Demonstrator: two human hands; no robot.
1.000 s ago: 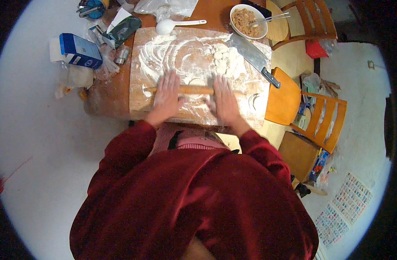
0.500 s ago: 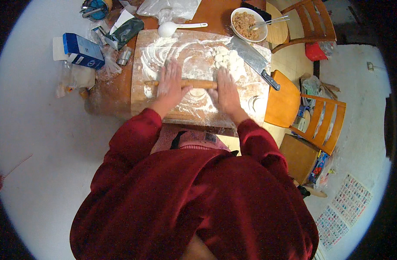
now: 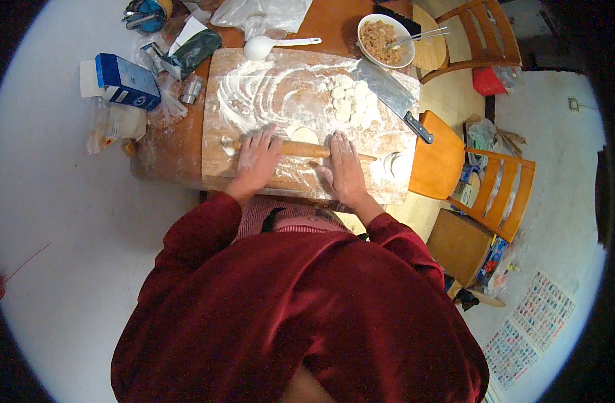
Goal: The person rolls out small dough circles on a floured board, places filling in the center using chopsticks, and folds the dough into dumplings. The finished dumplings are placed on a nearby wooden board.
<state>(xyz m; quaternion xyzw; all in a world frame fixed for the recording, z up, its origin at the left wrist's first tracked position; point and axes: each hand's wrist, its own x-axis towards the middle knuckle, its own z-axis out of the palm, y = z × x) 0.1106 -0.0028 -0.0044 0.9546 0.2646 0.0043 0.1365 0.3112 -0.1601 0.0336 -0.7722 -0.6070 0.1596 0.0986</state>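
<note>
My left hand (image 3: 256, 161) and my right hand (image 3: 346, 168) lie with stretched fingers over the two ends of a wooden rolling pin (image 3: 302, 150) on a floured board (image 3: 230, 164). Both hands are open, pressing on the pin without gripping it. Just beyond the pin lies a flat dough round (image 3: 302, 134). Several small dough pieces (image 3: 346, 99) sit in flour at the right, beside a broad cleaver (image 3: 388, 88) with a black handle at the board's right edge.
At the back are a white bowl of minced filling (image 3: 377, 43) with metal utensils and a white scoop (image 3: 258, 47). Left are a blue box (image 3: 128, 82), plastic bags and a small can (image 3: 192, 91). Wooden chairs (image 3: 436, 154) stand at the right.
Both hands moved forward with the rolling pin half a second ago and have now come back toward my body. The dough round now shows beyond the pin.
</note>
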